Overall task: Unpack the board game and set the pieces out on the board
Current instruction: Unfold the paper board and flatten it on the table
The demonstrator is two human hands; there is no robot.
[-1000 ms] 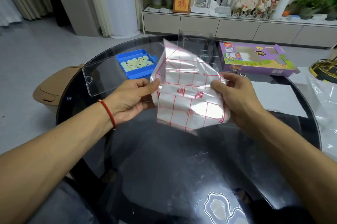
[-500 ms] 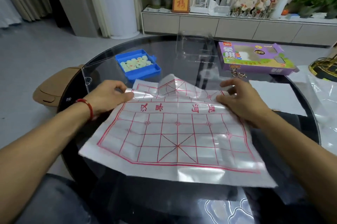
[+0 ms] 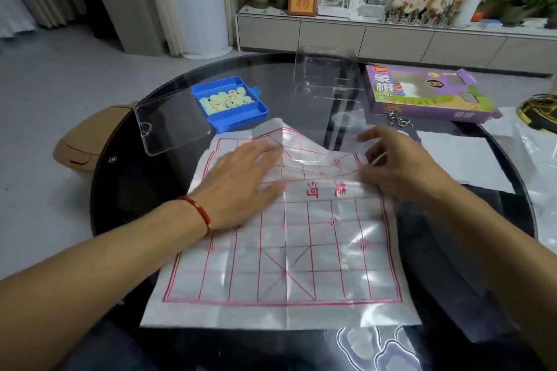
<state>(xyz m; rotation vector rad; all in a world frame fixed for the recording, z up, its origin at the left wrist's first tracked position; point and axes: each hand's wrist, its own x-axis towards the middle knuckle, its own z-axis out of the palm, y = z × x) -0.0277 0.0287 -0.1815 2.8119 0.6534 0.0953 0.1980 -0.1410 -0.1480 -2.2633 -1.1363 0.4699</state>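
Board: xiangqi board sheet (image 3: 289, 250), thin glossy plastic printed with a red grid, spread on the round dark glass table (image 3: 144, 189). Long axis runs near to far. Near half lies flat, its near edge close to the table's near rim. Far half still humped and creased, a fold ridge standing up between the hands.
Print: river characters in red sit mid-sheet, just near of the hands; a palace cross shows in the near half.
Left hand (image 3: 241, 177): palm down on the left far part of the sheet, fingers straight and spread, pressing it flat. Red cord bracelet (image 3: 199, 213) on the wrist.
Right hand (image 3: 401, 165): on the right far part, fingers curled, seemingly pinching a raised fold of the sheet; exact grip blurred.
Pieces: pale round xiangqi pieces (image 3: 226, 99) packed in a blue tray (image 3: 238, 117), far left of the sheet, just beyond its far-left corner, apart from it.
Lid: clear flat lid (image 3: 171, 126) lies left of the blue tray, overhanging the table's left rim.
Insert: clear plastic blister shell (image 3: 325, 75) at the far middle of the table.
Box: purple game box (image 3: 428, 96) marked XIANGQI, far right, lying flat.
Other: white paper sheet (image 3: 464, 156) right of the right hand; small metal rings (image 3: 398, 121) just near of the box.
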